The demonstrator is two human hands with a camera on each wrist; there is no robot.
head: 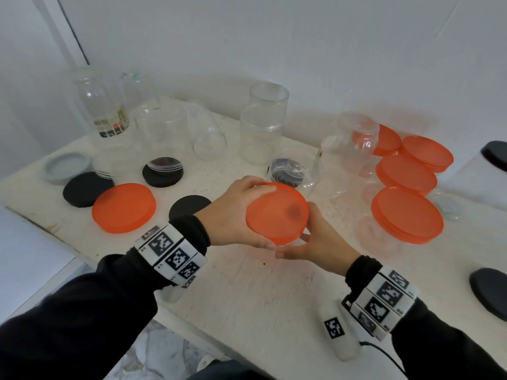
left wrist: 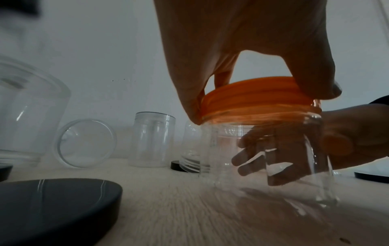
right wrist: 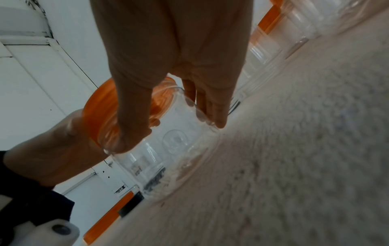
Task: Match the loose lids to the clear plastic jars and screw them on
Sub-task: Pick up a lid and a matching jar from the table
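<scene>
An orange lid sits on the mouth of a clear plastic jar standing on the white table. My left hand grips the lid's rim from above, fingers on the far side and thumb on the near side. My right hand holds the jar body just under the lid. In the head view the lid hides the jar. The left wrist view shows the lid slightly tilted on the jar's threads. In the right wrist view my thumb and fingers wrap round the jar.
A loose orange lid, black lids and a grey lid lie about. Several open clear jars stand or lie at the back. Several orange-lidded jars crowd the right.
</scene>
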